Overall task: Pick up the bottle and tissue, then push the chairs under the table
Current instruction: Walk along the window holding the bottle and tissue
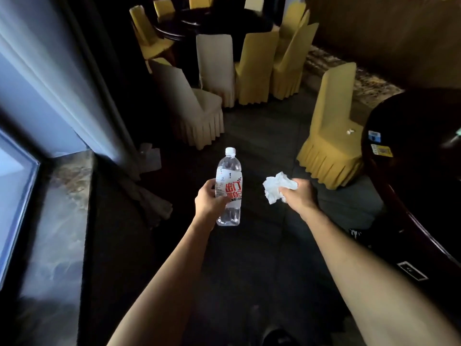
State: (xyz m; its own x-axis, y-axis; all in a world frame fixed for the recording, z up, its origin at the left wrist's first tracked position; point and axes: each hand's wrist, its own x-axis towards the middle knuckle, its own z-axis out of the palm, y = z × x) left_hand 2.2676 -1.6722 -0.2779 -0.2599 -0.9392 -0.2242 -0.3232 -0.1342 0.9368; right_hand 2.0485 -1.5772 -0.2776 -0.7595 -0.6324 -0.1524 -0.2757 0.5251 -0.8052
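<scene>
A dim dining room with a dark floor: a window point(15, 196) at 9 o'clock, the rim of a dark round table point(411, 171) at 3 o'clock. The left hand point(209, 198) grips the bottle point(229, 186) round its label, cap pointing to 12 o'clock. The right hand point(296, 196) is closed on the crumpled tissue point(274, 187). Both pickups look done.

The nearest chair point(331, 126) stands at about 1 o'clock from the right hand, near but not touching, its seat turned toward the table and its tall back on the side away from it. So the push would run toward 3 o'clock, and the right hand is nearer, though full. More chairs point(254, 66) ring a far table point(212, 23) at 12 o'clock.
</scene>
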